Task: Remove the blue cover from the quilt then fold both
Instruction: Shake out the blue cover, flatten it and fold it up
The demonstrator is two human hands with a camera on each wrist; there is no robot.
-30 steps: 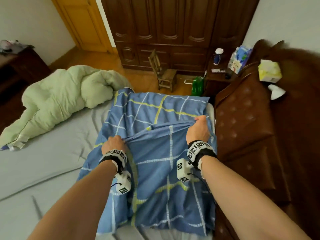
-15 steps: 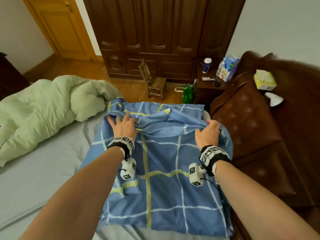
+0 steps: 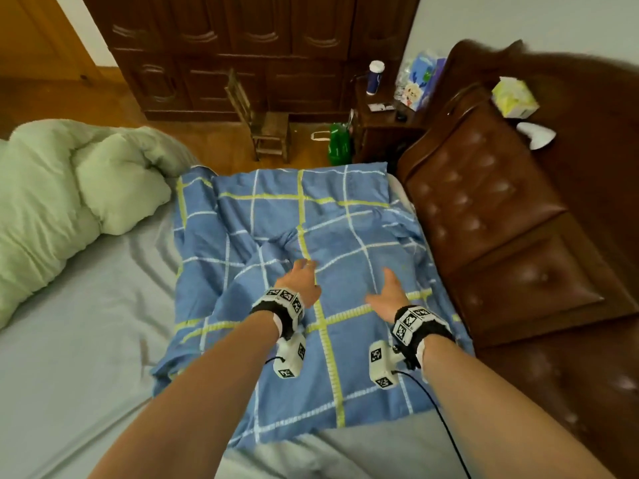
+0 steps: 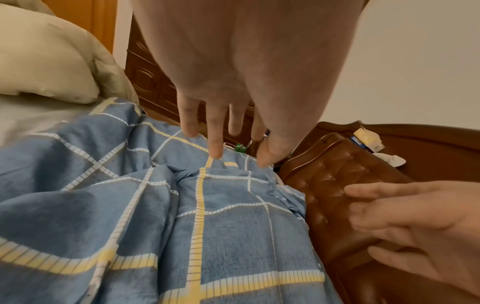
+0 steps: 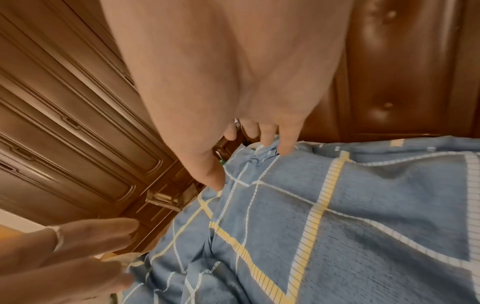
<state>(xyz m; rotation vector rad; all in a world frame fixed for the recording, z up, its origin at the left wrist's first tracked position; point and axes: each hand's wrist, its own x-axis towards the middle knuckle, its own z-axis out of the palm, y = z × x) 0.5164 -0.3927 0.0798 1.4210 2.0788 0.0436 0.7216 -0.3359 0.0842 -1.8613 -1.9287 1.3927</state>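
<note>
The blue cover point(image 3: 304, 236) with white and yellow checks lies folded and rumpled on the bed's right side, against the headboard. Above its middle my left hand point(image 3: 301, 276) is held with fingers straight, holding nothing. My right hand point(image 3: 389, 292) hovers beside it with fingers spread, also holding nothing. The left wrist view shows the left hand's fingers point(image 4: 215, 142) straight over the blue cover point(image 4: 182, 216). In the right wrist view the right hand's fingers point(image 5: 285, 142) hang loose over the blue cover point(image 5: 337, 226). The pale green quilt point(image 3: 69, 188) lies bunched at the bed's far left.
A grey sheet point(image 3: 86, 340) covers the bed. The padded brown headboard point(image 3: 501, 219) runs along the right. Beyond the bed's end stand a small wooden chair point(image 3: 266, 122), a green bag point(image 3: 339, 143), a nightstand point(image 3: 383, 122) and a dark wardrobe point(image 3: 242, 46). A tissue box point(image 3: 515, 98) sits on the headboard.
Both hands carried the cover's edge forward, laid it down, let go and drew back over the middle. The cover now lies folded over itself.
</note>
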